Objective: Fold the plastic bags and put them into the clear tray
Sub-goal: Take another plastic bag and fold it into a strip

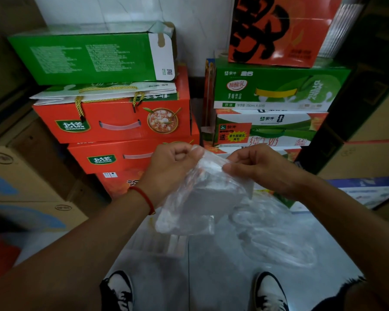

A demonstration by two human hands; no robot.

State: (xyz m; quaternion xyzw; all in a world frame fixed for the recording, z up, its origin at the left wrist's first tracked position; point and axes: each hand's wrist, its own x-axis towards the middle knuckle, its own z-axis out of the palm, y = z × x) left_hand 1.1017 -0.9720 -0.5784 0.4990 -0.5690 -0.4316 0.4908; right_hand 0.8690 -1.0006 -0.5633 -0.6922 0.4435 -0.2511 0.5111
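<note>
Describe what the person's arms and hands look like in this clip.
Both forearms are bare, with no sleeves in view, and neither the left hand nor the right hand wears a glove. A thin red string bracelet circles the left wrist. No rings or watch are visible.

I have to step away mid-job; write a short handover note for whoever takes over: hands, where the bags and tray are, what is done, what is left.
Left hand: pinches the top edge of a clear plastic bag, held in the air.
Right hand: pinches the same top edge from the other side.
More loose plastic bags lie on the floor below the right arm.
Clear tray: on the floor under the held bag; blurred, contents cannot be told.
Done: one bag picked up and held at its top edge.
Left: fold this bag, put it in the tray, then do the floor bags.
</note>
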